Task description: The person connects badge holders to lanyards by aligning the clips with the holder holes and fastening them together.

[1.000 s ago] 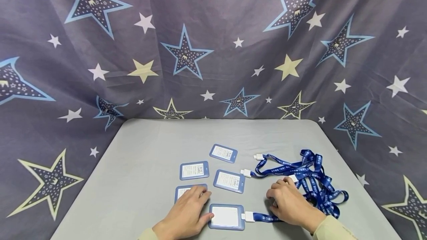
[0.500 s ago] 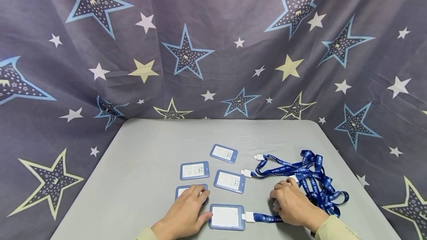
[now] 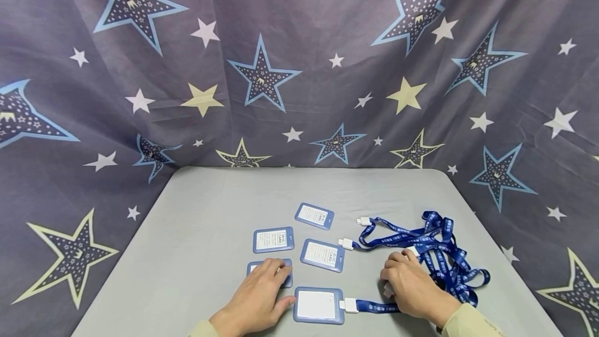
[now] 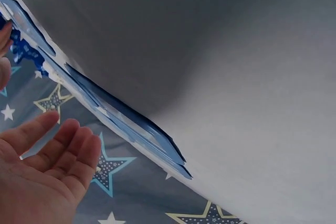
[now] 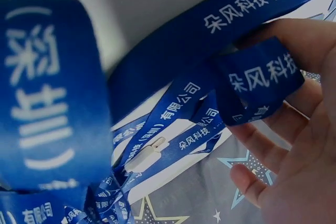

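Observation:
In the head view my left hand [image 3: 255, 295] is over a blue card holder [image 3: 287, 277], hiding most of it. Its fingers look relaxed in the left wrist view, and the thumb tip is beside the left edge of another blue badge holder [image 3: 318, 306]. A white clip [image 3: 350, 305] joins that holder to a dark blue lanyard [image 3: 376, 307] running right, under my right hand [image 3: 412, 282]. In the right wrist view, a fold of the lanyard [image 5: 265, 74] lies between thumb and curled fingers, which hold it.
Three more blue card holders [image 3: 273, 240] [image 3: 322, 255] [image 3: 314, 216] lie farther back on the grey table [image 3: 187, 254]. A tangled heap of blue lanyards [image 3: 444, 246] is at the right, with white clips [image 3: 345, 244] pointing left. A star-patterned curtain [image 3: 299, 66] surrounds the table.
My left hand has drawn slightly left, its thumb coming off the edge of the clipped holder. My right hand has shifted a little to the right.

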{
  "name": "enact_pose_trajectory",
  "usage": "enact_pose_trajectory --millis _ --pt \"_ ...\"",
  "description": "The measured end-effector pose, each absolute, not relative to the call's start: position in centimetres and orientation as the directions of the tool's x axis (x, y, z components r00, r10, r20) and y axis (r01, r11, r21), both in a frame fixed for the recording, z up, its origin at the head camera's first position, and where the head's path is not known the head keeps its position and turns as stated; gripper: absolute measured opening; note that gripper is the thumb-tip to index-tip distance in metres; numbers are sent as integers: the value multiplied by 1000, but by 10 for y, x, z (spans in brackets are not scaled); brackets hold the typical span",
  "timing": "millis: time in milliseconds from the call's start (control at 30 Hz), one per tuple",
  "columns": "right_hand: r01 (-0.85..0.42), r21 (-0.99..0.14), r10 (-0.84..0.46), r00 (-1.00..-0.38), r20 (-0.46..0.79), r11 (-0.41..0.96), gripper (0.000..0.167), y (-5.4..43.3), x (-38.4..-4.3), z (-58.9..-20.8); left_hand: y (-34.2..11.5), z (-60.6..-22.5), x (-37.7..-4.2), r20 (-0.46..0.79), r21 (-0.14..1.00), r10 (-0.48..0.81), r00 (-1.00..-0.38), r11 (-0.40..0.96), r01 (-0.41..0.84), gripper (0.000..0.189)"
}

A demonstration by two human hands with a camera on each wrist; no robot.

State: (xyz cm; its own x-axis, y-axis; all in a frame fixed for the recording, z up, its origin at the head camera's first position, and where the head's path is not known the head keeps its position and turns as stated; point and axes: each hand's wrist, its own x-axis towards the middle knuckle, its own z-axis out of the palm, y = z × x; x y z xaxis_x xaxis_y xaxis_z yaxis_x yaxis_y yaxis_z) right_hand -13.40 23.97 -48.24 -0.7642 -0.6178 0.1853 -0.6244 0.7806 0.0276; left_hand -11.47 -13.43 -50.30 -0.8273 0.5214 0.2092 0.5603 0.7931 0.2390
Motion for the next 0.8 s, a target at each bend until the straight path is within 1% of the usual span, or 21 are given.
enact_pose_trajectory --millis 133,367,600,800 --pt "-629 28 -623 -761 182 777 21 241 -135 -483 -136 -504 -115 212 234 519 -828 796 559 61" --pt "-630 -7 -617 -763 194 777 25 242 -136 -486 -140 -505 -116 214 240 512 -832 798 553 62" --pt "-638 -42 -613 -754 236 769 26 242 -136 -488 -143 -504 -116 245 222 520 -818 792 569 59" --pt "-650 -77 -608 -741 284 756 24 239 -136 -488 -145 -504 -117 266 208 518 -813 793 573 58"
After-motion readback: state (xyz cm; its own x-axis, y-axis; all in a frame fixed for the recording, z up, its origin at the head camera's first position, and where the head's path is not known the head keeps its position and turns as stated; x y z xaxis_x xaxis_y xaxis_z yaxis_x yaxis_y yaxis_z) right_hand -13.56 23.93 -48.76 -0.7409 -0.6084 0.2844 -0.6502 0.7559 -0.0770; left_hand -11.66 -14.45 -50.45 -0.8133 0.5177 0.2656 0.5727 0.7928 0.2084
